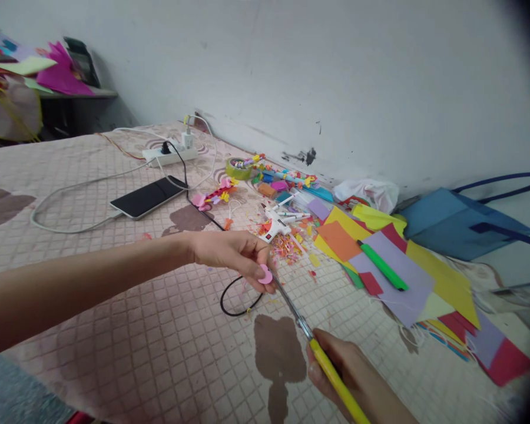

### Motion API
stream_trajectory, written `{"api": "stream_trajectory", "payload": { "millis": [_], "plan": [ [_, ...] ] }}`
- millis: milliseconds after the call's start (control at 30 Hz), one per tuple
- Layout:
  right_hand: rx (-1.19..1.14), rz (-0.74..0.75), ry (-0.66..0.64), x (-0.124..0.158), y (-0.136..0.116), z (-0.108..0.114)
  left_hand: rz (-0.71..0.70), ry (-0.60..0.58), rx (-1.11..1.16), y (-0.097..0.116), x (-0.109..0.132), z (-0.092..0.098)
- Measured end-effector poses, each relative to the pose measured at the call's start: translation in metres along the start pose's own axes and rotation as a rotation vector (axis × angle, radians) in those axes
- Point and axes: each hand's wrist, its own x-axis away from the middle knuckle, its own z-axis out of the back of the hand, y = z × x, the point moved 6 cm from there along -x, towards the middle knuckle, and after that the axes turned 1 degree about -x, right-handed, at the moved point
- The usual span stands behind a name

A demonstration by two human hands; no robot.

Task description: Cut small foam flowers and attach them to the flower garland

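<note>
My left hand pinches a small round pink piece, which looks like paper or foam, between thumb and fingers. My right hand is closed around the yellow handle of a pair of scissors, seen nearly edge-on. Their metal blades point up and left, with the tips at the pink piece by my left fingers. Whether the blades touch it, I cannot tell. Just behind my left hand lies a white glue gun among colourful paper scraps. A black cable loops on the cloth below the hand.
On the quilted cloth lie a phone on a white cable and a power strip. Green tape sits near the wall. At right are coloured sheets, a green cutter knife and a blue bag.
</note>
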Motion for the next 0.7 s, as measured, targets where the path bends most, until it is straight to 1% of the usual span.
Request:
{"api": "stream_trajectory", "payload": {
  "millis": [200, 500, 700],
  "plan": [
    [0.016, -0.007, -0.001, 0.0003, -0.0009, -0.0003, 0.044, -0.011, -0.006, 0.0016, -0.0002, -0.0008],
    [0.021, -0.043, -0.056, 0.0019, -0.0041, -0.0023, 0.092, -0.128, -0.014, 0.0000, -0.0025, 0.0017],
    [0.120, -0.044, -0.087, 0.0012, -0.0007, -0.0039, 0.122, -0.148, -0.050, 0.0022, -0.0024, 0.0002]
  ]
}}
